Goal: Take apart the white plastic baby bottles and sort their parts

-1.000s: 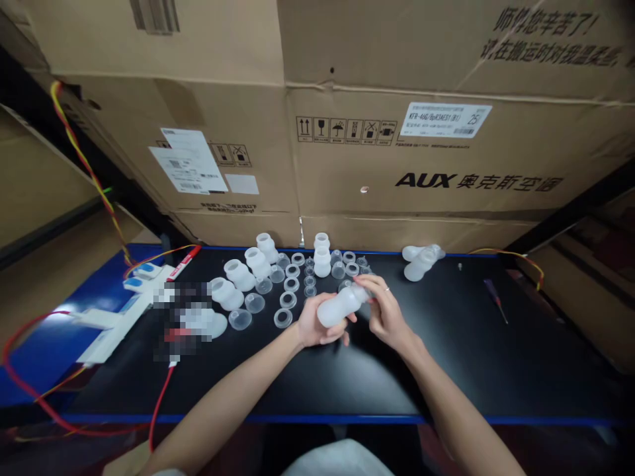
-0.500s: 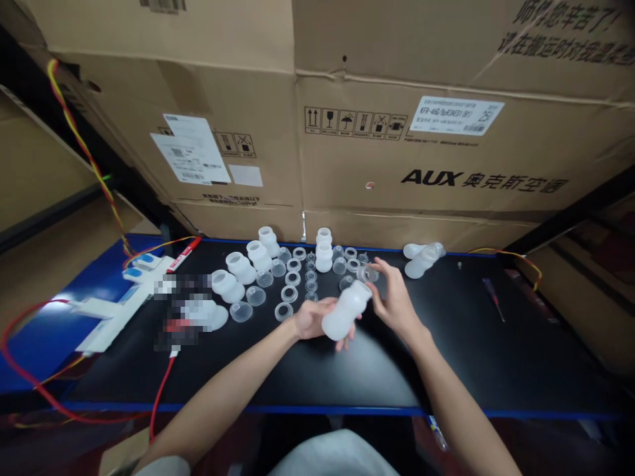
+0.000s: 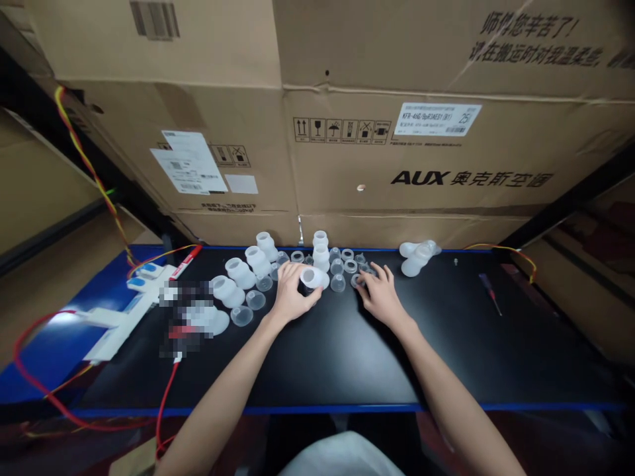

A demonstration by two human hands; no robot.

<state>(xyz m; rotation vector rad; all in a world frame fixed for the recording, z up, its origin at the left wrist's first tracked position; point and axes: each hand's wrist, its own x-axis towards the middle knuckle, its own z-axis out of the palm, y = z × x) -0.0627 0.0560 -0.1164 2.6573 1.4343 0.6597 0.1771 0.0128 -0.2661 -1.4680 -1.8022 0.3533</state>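
My left hand [image 3: 292, 291] is closed around a white, waisted plastic bottle [image 3: 316, 278], its open mouth tipped towards me, just in front of two standing white bottles [image 3: 321, 256]. The fingertips of my right hand [image 3: 381, 291] pinch a clear plastic ring [image 3: 356, 281] at the near end of a short row of rings. Beside that row, clear domed caps [image 3: 338, 283] stand in a line. Small clear nipples behind my right fingers are partly hidden. My left hand covers part of another group of rings and caps.
On the left stand several white bottles [image 3: 240, 272] with clear domed caps [image 3: 241, 315] alongside. A power strip [image 3: 119, 317] with red cables lies at the left edge. More bottles [image 3: 418, 259] lie at the back right, near a screwdriver [image 3: 490, 294]. A large cardboard box [image 3: 337, 165] walls the back.
My left hand has moved left and back with the bottle, tilting it towards me. My right hand has lowered the ring to the table, into the row. The view has shifted slightly.
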